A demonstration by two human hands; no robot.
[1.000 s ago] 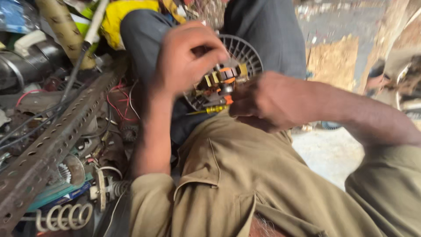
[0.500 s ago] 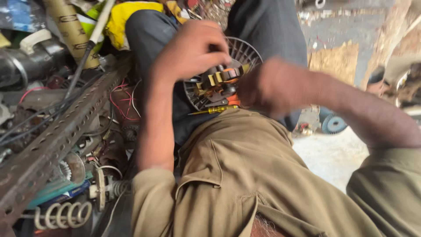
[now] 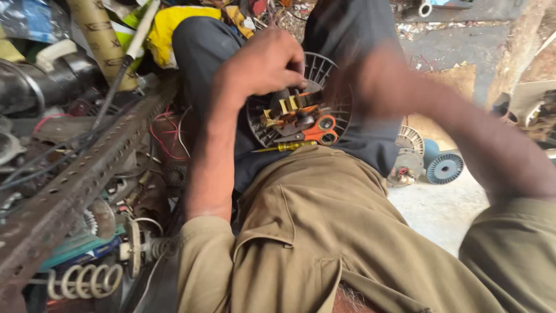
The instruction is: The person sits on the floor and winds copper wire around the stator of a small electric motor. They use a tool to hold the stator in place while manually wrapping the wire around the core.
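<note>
Daylight is bright and even, strongest at the upper right and lower right of the frame, where the pale floor [image 3: 446,208] looks washed out. The left side, with its scrap pile [image 3: 63,174], sits in softer shade and reads darker. The left hand [image 3: 263,64] near the upper middle is fairly sharp, lit from above with shadow under the wrist. The right hand [image 3: 370,81] is smeared by motion blur, its outline lost. The fan guard [image 3: 324,72] beside it is partly blurred. Wide-angle stretch bends the edges and enlarges the khaki shirt [image 3: 313,243] along the bottom.
</note>
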